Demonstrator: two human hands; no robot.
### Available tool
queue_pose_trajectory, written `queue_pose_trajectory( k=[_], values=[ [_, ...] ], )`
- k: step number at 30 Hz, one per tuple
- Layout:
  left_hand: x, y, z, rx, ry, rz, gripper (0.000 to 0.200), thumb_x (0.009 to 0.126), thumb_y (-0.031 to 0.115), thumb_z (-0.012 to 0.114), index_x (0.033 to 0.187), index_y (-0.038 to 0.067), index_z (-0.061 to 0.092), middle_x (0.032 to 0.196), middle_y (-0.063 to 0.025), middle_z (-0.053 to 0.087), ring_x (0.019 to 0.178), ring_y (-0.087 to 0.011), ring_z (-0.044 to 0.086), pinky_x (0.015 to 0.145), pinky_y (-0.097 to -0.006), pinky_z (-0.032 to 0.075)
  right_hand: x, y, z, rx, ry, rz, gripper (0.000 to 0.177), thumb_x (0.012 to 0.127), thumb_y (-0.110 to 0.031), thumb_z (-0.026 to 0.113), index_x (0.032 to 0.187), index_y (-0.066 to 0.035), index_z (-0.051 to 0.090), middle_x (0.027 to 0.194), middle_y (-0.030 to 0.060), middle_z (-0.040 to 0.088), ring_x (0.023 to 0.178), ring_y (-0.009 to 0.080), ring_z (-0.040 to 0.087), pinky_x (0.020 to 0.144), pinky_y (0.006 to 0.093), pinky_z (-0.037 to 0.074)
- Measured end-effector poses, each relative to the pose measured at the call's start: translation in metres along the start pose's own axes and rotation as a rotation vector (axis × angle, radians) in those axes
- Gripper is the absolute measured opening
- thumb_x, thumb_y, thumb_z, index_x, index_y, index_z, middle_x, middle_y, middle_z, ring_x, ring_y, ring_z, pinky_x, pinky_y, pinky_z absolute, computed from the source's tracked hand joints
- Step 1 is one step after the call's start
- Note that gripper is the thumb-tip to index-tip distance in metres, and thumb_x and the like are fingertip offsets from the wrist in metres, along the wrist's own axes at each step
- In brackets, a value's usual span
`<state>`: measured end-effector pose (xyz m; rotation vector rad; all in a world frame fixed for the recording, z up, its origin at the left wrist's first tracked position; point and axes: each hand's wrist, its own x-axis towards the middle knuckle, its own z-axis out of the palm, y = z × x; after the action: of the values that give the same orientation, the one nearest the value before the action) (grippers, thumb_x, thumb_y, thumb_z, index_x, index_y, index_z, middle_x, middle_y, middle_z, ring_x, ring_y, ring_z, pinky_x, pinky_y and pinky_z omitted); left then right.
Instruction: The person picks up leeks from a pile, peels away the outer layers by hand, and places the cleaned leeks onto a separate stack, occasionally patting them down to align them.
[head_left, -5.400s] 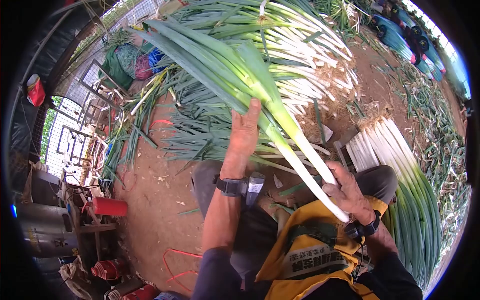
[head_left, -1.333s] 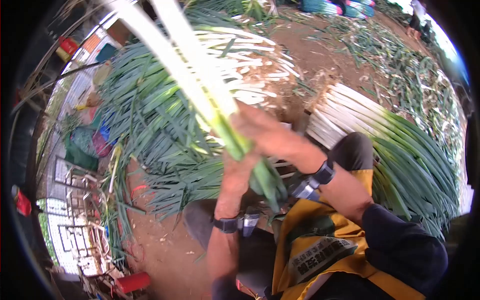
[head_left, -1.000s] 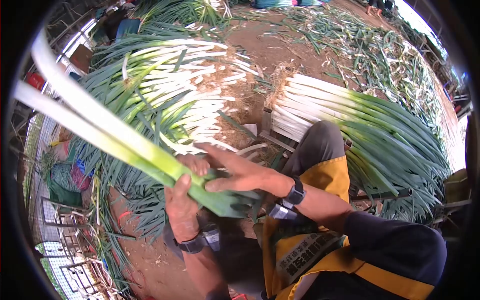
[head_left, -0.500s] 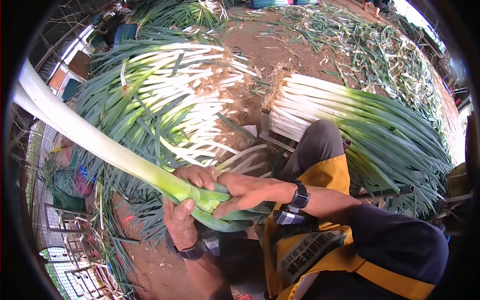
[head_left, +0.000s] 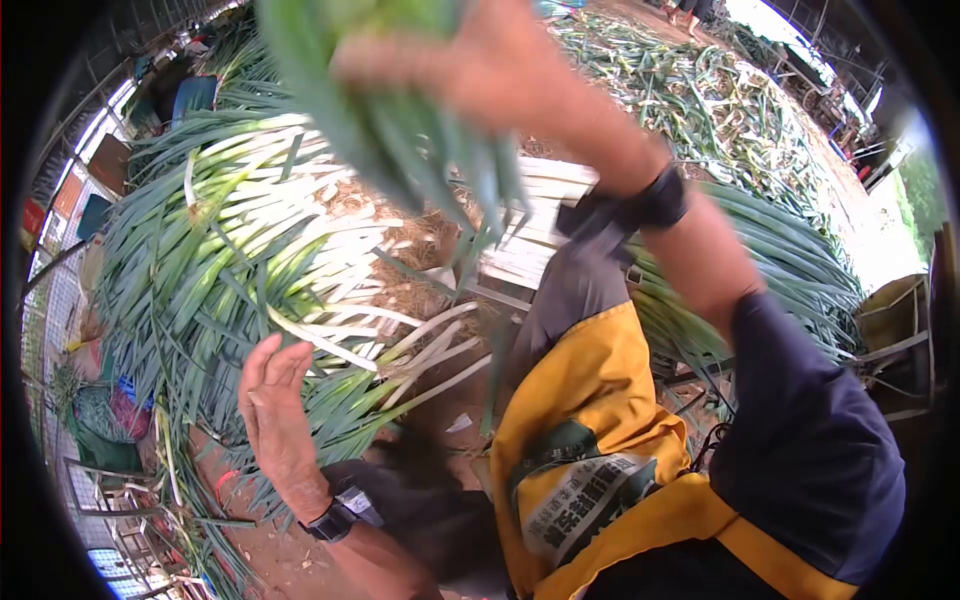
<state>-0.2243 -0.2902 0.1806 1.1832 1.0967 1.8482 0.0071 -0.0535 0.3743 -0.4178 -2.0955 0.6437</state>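
Raised at the top centre, my right hand (head_left: 470,75) grips a bunch of green leek leaves (head_left: 390,130); both are blurred by motion, and the leek's white end is out of view. The leaf tips hang down over the ground between two piles. My left hand (head_left: 275,410) is lower left, fingers apart and holding nothing, beside the large pile of leeks (head_left: 240,220). A few loose leeks (head_left: 430,365) lie to the right of that hand. Both wrists wear dark bands.
Behind my raised arm, a stack of leeks (head_left: 770,240) rests on a metal frame (head_left: 500,293) at the right. Leaf scraps (head_left: 700,110) cover the back ground. A person's legs (head_left: 690,18) show at the top. Metal racks (head_left: 120,500) stand at the lower left.
My right hand has swung up with the leek, whose leaves are now at the top. My left hand has let go of the leek and moved left and opened. The view has shifted slightly.
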Motion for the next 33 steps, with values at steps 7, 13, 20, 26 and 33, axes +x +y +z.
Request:
queue_pose_trajectory(
  k=[7,13,20,26,33],
  values=[
    [0.004,-0.013,0.011,0.042,-0.020,-0.125,0.056,0.105,0.044,0.053,0.132,-0.005,0.057,0.109,-0.0177,0.070,0.104,-0.0252,0.066,0.098,-0.0400,0.049,0.018,-0.064,-0.182,-0.586,0.122,-0.226,0.047,0.092,-0.030,0.075,0.130,-0.004,0.062,0.111,0.0144,0.073,0.095,0.0263,0.072,0.087,0.0427,0.060],
    [0.020,-0.033,0.035,0.063,-0.153,-0.235,0.042,0.109,0.033,0.050,0.129,-0.002,0.061,0.108,-0.0160,0.072,0.098,-0.0226,0.067,0.094,-0.0364,0.051,-0.043,-0.047,-0.326,-1.354,-0.098,-0.308,0.051,0.088,-0.029,0.078,0.129,-0.003,0.063,0.110,0.0154,0.072,0.097,0.0296,0.069,0.090,0.0431,0.055],
    [0.041,-0.081,0.064,0.159,-0.417,-0.420,0.045,0.108,0.034,0.052,0.131,-0.005,0.059,0.112,-0.0162,0.072,0.102,-0.0216,0.068,0.093,-0.0338,0.052,-0.212,0.085,-0.354,-1.328,-0.537,0.302,0.059,0.083,-0.030,0.079,0.133,-0.006,0.059,0.107,0.0171,0.066,0.098,0.0358,0.064,0.085,0.0473,0.049],
    [0.065,-0.120,0.110,0.155,-0.500,-0.560,0.037,0.106,0.024,0.057,0.129,-0.004,0.060,0.114,-0.0156,0.072,0.106,-0.0205,0.068,0.094,-0.0328,0.053,-0.262,0.144,-0.279,-1.195,-0.542,0.755,0.052,0.078,-0.022,0.080,0.122,-0.004,0.059,0.107,0.0204,0.066,0.100,0.0403,0.063,0.084,0.0495,0.049],
    [0.121,-0.181,0.193,0.417,-0.583,-0.485,0.044,0.100,0.024,0.067,0.135,0.000,0.059,0.137,-0.0154,0.063,0.125,-0.0229,0.061,0.110,-0.0351,0.048,-0.296,0.197,-0.258,-1.213,-0.471,0.564,0.053,0.075,-0.014,0.078,0.121,0.000,0.056,0.111,0.0190,0.062,0.105,0.0398,0.061,0.088,0.0483,0.048]
  ],
)
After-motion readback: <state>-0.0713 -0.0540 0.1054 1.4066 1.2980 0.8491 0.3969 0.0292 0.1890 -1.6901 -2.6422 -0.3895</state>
